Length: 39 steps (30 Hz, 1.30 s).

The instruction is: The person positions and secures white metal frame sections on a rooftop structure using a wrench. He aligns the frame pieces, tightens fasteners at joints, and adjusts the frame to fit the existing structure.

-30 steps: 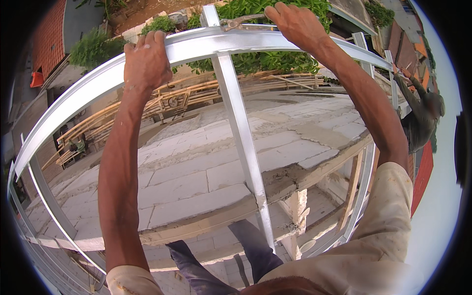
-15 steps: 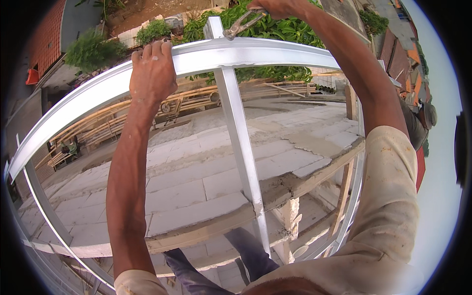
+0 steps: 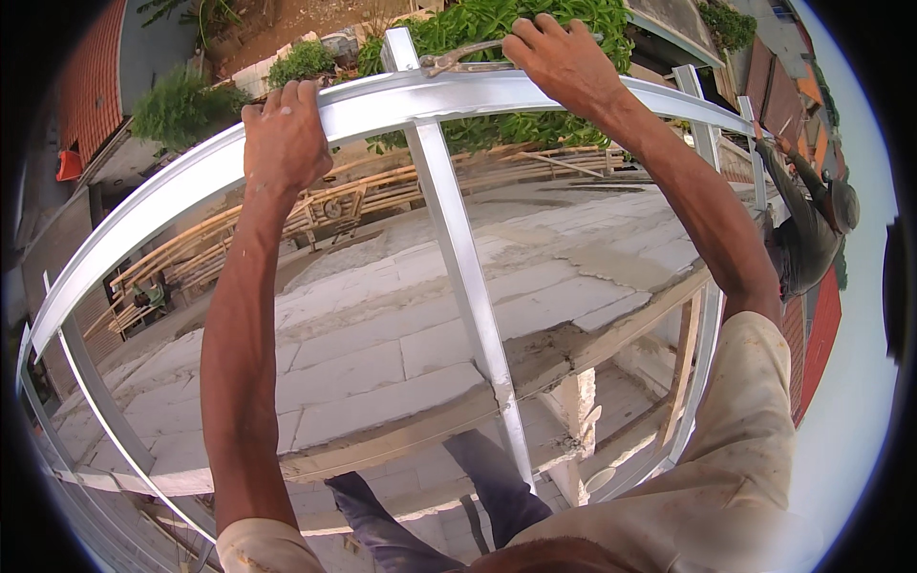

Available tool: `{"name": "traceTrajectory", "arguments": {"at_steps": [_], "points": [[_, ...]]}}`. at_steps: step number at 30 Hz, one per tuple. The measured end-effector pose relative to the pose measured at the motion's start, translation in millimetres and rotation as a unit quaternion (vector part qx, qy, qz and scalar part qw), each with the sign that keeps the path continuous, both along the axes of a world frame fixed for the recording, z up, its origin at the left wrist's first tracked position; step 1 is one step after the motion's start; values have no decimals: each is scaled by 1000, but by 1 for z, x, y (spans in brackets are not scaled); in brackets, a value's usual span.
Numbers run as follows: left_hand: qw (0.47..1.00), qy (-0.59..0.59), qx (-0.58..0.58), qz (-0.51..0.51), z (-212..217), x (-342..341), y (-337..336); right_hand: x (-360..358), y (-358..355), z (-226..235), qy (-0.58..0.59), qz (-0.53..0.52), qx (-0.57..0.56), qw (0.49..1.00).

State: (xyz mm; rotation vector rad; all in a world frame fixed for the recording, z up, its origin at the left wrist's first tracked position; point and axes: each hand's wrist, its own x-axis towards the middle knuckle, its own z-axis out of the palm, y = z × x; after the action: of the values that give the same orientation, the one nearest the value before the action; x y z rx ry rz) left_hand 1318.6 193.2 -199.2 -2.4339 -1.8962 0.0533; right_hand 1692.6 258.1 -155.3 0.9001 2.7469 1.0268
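My left hand (image 3: pixel 287 136) is closed over a long silvery metal channel (image 3: pixel 382 100) that crosses in front of me, its knuckles on the upper edge. My right hand (image 3: pixel 565 65) is wrapped around the handles of metal pliers (image 3: pixel 449 61). The pliers lie almost level along the channel's upper edge, their jaws beside the joint with an upright metal stud (image 3: pixel 458 248). The stud's top pokes up just past the channel. Whether the jaws are clamped on the metal is hard to make out.
Below runs a pale block wall (image 3: pixel 382 372) with a rough mortar edge. Bamboo poles (image 3: pixel 210 248) lie stacked beyond it. More metal studs (image 3: pixel 95 401) stand at left and right. Another person (image 3: pixel 807 229) in dark clothes works at the far right. Green shrubs (image 3: pixel 573 38) grow behind the channel.
My right hand has come down and right, bringing the pliers' handles from a raised slant to nearly level. The other person has come further into view. My left hand keeps its hold.
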Motion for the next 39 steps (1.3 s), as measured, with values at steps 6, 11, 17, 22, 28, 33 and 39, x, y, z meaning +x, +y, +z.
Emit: {"name": "traceTrajectory", "arguments": {"at_steps": [6, 11, 17, 22, 28, 33, 39], "points": [[1000, 10, -5, -4, 0, 6, -1, -9, -17, 1, 31, -5, 31, 999], [1000, 13, -5, -3, -1, 7, -1, -18, -24, 2, 76, 2, 22, 997], [1000, 21, -6, -1, -5, 4, -4, -23, -22, 4, 44, -19, -25, 999], [1000, 19, -1, 2, -8, -1, -5, -25, -18, 3, 51, 24, -9, 998], [1000, 4, 20, -5, -9, -9, -1, -38, 30, -4, 42, -166, -235, 957], [999, -24, 41, -15, -5, -8, 0, -39, 92, 12, 131, -196, -414, 879], [998, -22, 47, -22, -13, -6, 1, -36, 141, -19, 13, -17, -294, 955]]}}
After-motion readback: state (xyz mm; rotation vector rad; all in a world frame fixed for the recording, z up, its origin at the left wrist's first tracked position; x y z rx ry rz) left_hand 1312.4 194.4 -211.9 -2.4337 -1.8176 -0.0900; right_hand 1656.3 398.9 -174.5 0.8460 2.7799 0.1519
